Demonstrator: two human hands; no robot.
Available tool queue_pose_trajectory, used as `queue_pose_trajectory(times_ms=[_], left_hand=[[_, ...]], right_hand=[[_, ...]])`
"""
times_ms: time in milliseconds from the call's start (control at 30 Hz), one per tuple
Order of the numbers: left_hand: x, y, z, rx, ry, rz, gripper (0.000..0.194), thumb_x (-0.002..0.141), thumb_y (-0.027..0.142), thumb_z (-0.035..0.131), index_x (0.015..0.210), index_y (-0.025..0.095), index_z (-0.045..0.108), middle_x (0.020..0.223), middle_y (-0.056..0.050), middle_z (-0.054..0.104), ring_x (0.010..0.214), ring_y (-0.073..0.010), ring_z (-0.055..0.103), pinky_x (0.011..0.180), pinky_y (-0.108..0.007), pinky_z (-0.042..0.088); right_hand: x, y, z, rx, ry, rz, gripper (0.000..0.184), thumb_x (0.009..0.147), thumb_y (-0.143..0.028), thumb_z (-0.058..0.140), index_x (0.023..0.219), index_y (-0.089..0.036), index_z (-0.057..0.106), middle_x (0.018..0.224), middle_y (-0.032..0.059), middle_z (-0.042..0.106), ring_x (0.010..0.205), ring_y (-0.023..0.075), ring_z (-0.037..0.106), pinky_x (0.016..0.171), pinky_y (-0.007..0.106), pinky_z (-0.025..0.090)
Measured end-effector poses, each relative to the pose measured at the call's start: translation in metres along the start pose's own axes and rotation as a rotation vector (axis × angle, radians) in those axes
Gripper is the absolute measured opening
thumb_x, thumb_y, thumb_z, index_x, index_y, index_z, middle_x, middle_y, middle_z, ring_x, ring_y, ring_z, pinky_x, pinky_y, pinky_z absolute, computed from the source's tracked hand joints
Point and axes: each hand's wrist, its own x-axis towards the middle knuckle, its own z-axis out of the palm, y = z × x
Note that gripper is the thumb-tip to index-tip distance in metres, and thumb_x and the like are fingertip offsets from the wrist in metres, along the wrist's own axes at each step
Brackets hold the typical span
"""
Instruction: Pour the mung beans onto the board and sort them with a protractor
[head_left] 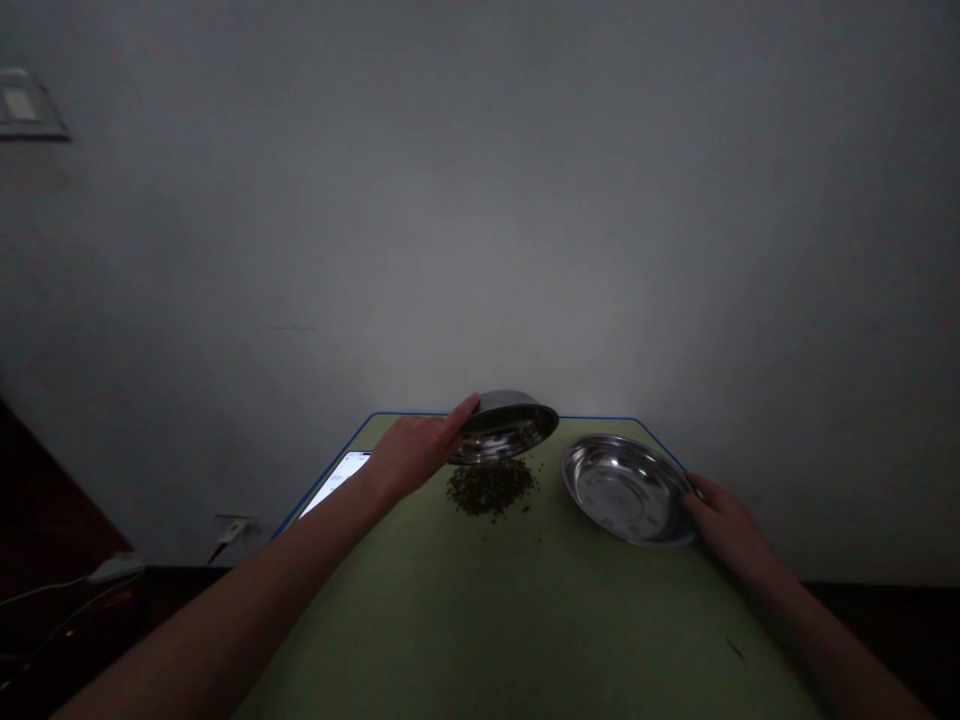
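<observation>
My left hand (pixel 420 448) is closed on the rim of a metal bowl (pixel 508 430), which it holds tilted on its side with the mouth turned toward me and down. Just below that bowl, a loose pile of small dark dried bits (pixel 491 488) lies on the green table (pixel 480 620), with a few scattered around it. On the right, my right hand (pixel 724 515) grips the edge of a shallow steel dish (pixel 626 492). This dish faces up, a little tilted, and nothing shows inside it. The fingers under both rims are hidden.
A phone with a lit screen (pixel 337 480) lies at the table's left edge, partly behind my left forearm. A pale wall (pixel 495 220) rises behind the table. A plug (pixel 234 530) and cables (pixel 52 592) are at lower left. A thin dark sliver (pixel 734 648) lies at front right.
</observation>
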Motion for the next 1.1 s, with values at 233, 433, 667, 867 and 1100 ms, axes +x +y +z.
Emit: queue_pose_trajectory(times_ms=[233,433,667,867,1100], left_hand=[[-0.004,-0.001,-0.011,0.015,0.022,-0.032,0.057,0.095,0.027,0.043,0.15,0.026,0.025,0.093,-0.009,0.075,0.073,-0.0213,0.069,0.067,-0.031,0.049],[-0.013,-0.007,-0.021,0.048,0.119,-0.098,0.053,0.095,0.03,0.041,0.147,0.024,0.032,0.086,-0.006,0.075,0.069,-0.0194,0.068,0.064,-0.028,0.047],[-0.032,-0.024,-0.039,-0.337,0.272,-0.38,0.045,0.09,0.034,0.044,0.133,0.02,0.048,0.065,-0.001,0.069,0.055,-0.0162,0.065,0.053,-0.024,0.045],[-0.063,-0.034,-0.062,-0.764,0.236,-0.632,0.027,0.08,0.026,0.046,0.104,0.016,0.055,0.046,0.006,0.058,0.04,-0.0144,0.059,0.042,-0.022,0.043],[-0.167,-0.091,-0.089,-0.611,0.177,-0.951,0.024,0.09,0.03,0.033,0.095,0.017,0.052,0.039,0.008,0.052,0.04,-0.0112,0.054,0.044,-0.021,0.043]], right_hand=[[0.0,0.0,0.0,-0.005,0.012,0.009,0.049,0.072,-0.034,0.043,0.108,-0.015,0.07,0.105,0.0123,0.074,0.096,0.0303,0.068,0.084,0.038,0.051],[-0.001,-0.004,-0.002,-0.021,0.012,0.017,0.049,0.071,-0.035,0.044,0.107,-0.015,0.071,0.102,0.0115,0.076,0.096,0.0307,0.069,0.083,0.037,0.051],[-0.001,-0.001,-0.001,-0.019,0.006,-0.007,0.052,0.072,-0.036,0.042,0.111,-0.013,0.069,0.102,0.0114,0.075,0.093,0.0305,0.069,0.08,0.037,0.052],[-0.001,-0.001,-0.003,-0.036,0.008,0.009,0.053,0.07,-0.038,0.043,0.108,-0.013,0.071,0.098,0.0122,0.076,0.089,0.0316,0.071,0.076,0.037,0.054],[-0.005,-0.004,-0.007,-0.083,0.027,-0.011,0.053,0.069,-0.038,0.044,0.105,-0.012,0.072,0.084,0.0126,0.077,0.074,0.0311,0.072,0.063,0.036,0.055]])
